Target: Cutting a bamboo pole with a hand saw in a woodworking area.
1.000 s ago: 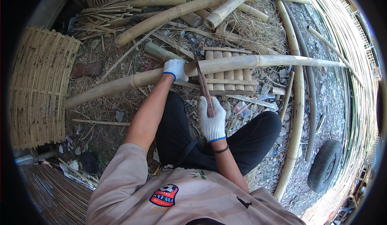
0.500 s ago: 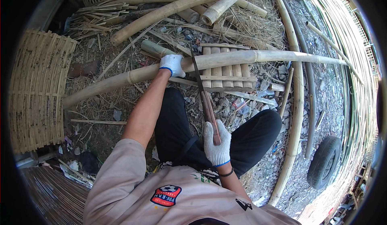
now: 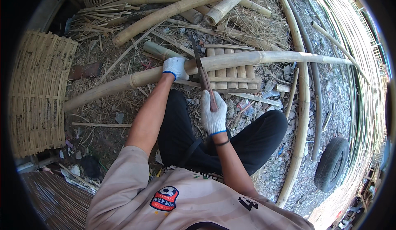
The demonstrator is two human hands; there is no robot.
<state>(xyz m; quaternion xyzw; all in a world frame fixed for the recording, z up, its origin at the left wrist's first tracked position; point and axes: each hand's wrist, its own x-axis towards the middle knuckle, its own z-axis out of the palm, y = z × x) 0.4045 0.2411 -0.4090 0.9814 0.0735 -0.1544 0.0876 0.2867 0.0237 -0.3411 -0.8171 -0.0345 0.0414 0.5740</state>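
A long bamboo pole [image 3: 239,58] lies across in front of me. My left hand [image 3: 175,67], in a white glove with a blue cuff edge, is closed over the pole left of its middle. In my right hand [image 3: 214,113], gloved alike, is the wooden handle of a hand saw [image 3: 199,64]. The saw's dark blade rests across the pole just right of my left hand, its tip pointing away from me. Beneath the pole sits a low slatted bamboo stand [image 3: 234,81]. A short cut bamboo piece [image 3: 156,50] lies behind my left hand.
More bamboo poles [image 3: 173,11] lie piled at the back. A woven bamboo panel [image 3: 41,94] stands at the left. One pole [image 3: 302,118] runs lengthwise on the right, near a tyre [image 3: 331,164] and a long bundle of thin strips [image 3: 371,85]. Rubble and straw cover the ground.
My right hand has pushed the saw forward, away from me, so more of the blade reaches beyond the pole. My left hand keeps its hold in the same spot.
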